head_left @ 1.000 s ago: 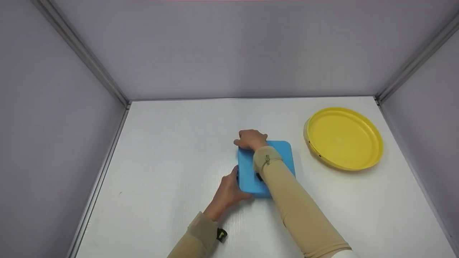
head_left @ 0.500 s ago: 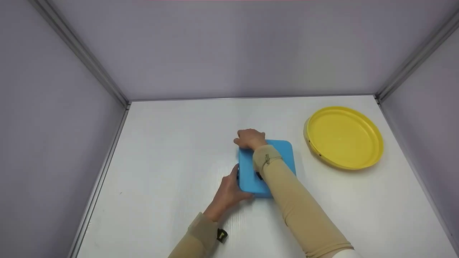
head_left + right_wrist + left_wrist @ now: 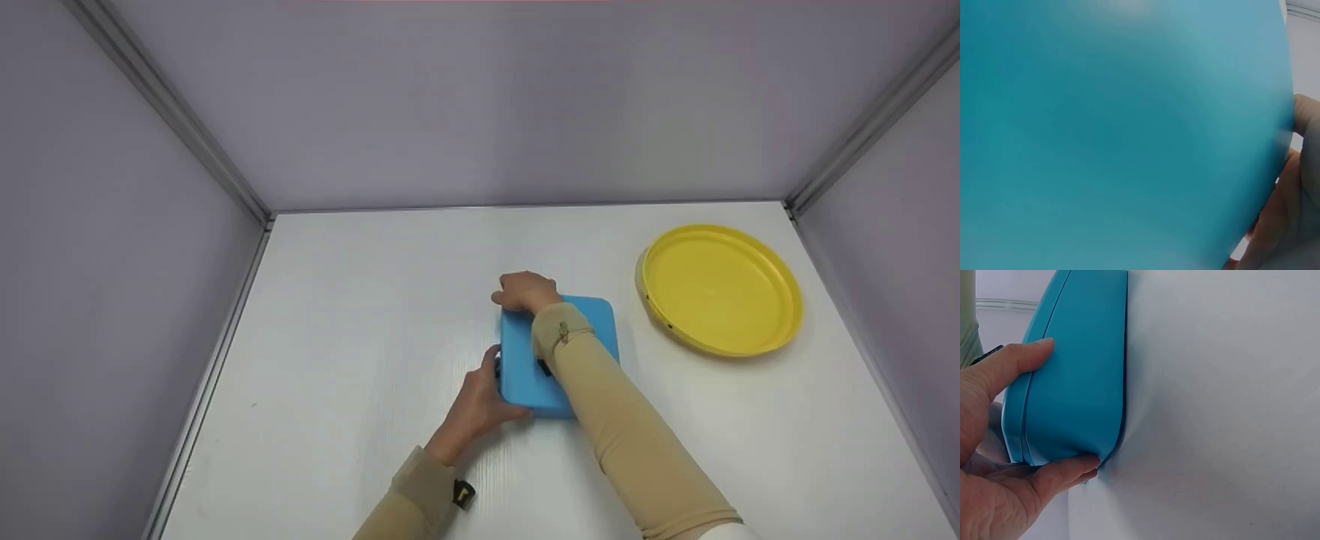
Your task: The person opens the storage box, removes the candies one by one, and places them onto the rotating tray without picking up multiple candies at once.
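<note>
A blue lidded box (image 3: 525,375) with rounded corners lies on the white table in the head view. My left hand (image 3: 480,401) grips its near left corner, thumb on the near side and fingers along the left side. The left wrist view shows the box's side (image 3: 1081,371) and a thin seam below its lid (image 3: 1016,416). Reaching across the top, my right hand (image 3: 527,291) grips the far left corner with bent fingers. Its fingertips are mostly hidden. Close up in the right wrist view, the lid's smooth top (image 3: 1129,135) fills most of the picture, with the right hand at its edge.
A round yellow tray-like lid or dish (image 3: 720,292) with a raised rim sits at the right of the white table (image 3: 337,337). Pale panels enclose the table at the back (image 3: 450,105), left and right. My right forearm (image 3: 622,420) crosses over the box.
</note>
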Demonstrator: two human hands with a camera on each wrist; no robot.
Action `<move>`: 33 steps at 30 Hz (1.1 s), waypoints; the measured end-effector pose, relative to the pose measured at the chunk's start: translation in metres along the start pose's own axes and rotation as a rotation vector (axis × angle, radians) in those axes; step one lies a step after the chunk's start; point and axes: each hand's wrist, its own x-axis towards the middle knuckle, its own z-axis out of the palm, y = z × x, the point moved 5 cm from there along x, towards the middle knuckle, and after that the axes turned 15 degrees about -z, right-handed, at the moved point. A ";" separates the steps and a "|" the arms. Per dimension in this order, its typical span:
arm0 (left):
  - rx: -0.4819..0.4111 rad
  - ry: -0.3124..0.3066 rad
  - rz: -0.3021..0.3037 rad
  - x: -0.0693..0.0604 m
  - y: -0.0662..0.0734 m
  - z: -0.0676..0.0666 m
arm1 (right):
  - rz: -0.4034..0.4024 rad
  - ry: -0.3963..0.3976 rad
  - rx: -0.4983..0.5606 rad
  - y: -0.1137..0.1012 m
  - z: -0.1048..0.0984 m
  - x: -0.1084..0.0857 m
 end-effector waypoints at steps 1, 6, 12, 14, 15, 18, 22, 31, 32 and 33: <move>-0.004 -0.002 -0.004 -0.001 0.000 0.000 | -0.001 -0.001 0.003 0.000 0.000 0.000; -0.016 -0.011 0.002 -0.002 0.001 -0.001 | -0.008 -0.010 0.027 -0.001 -0.001 -0.001; -0.024 -0.027 0.020 -0.002 0.001 0.000 | -0.017 -0.011 0.038 0.000 -0.002 -0.001; -0.025 -0.031 0.022 -0.002 0.001 0.000 | -0.030 -0.011 0.042 0.001 -0.003 -0.001; -0.025 -0.032 0.022 -0.002 0.001 -0.001 | -0.037 -0.010 0.050 0.002 -0.003 -0.001; -0.014 -0.039 0.005 -0.002 0.000 -0.002 | -0.071 -0.012 0.088 0.003 -0.005 -0.001; -0.001 -0.056 -0.026 -0.002 -0.001 -0.005 | -0.108 -0.009 0.133 0.006 -0.011 -0.004; 0.022 -0.094 -0.107 0.002 -0.002 -0.018 | -0.190 0.018 0.132 0.018 -0.032 -0.026; 0.015 -0.094 -0.108 0.003 -0.002 -0.020 | -0.198 0.024 0.126 0.020 -0.035 -0.030; 0.004 -0.094 -0.106 0.004 -0.002 -0.021 | -0.201 0.031 0.119 0.022 -0.037 -0.034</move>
